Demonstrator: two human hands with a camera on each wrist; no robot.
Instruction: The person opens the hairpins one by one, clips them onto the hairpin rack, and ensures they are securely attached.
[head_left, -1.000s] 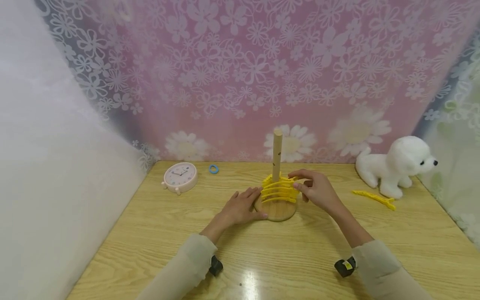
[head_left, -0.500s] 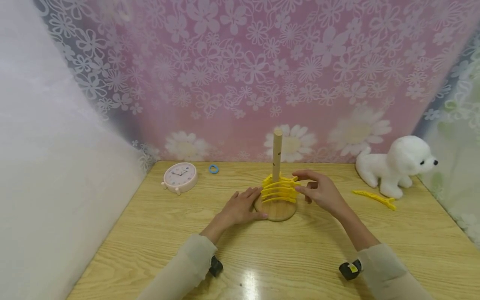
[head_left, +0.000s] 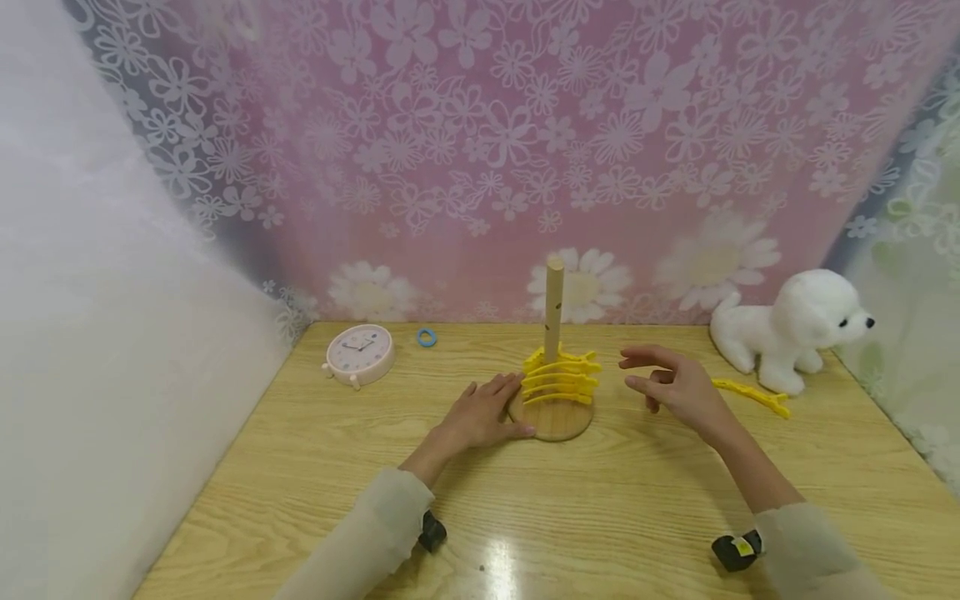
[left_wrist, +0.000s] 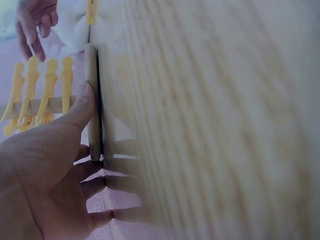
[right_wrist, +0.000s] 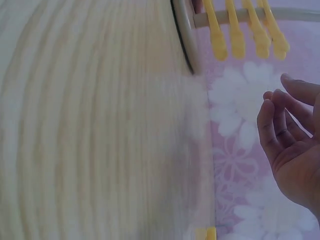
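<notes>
A wooden stand [head_left: 553,423] with a round base and an upright post [head_left: 554,304] stands on the table. Several long yellow hair clips [head_left: 558,383] are stacked across the post, low above the base. My left hand [head_left: 480,414] rests against the base's left edge. In the left wrist view its thumb [left_wrist: 82,107] lies on the base while the other fingertips touch the table. To the right of the clips my right hand [head_left: 678,396] is in the air, fingers loosely bent, holding nothing. One more yellow hair clip [head_left: 753,396] lies beyond that hand, its left end close behind it.
At the back left are a pale alarm clock [head_left: 360,354] and a blue ring-shaped band [head_left: 426,337]. A white plush dog [head_left: 806,329] sits at the back right, behind the loose clip. The flowered curtain [head_left: 480,150] hangs along the table's far edge.
My right hand has let go of the top clip and drawn away to the right, toward the loose clip. The clip stays on the post. My left hand has not moved.
</notes>
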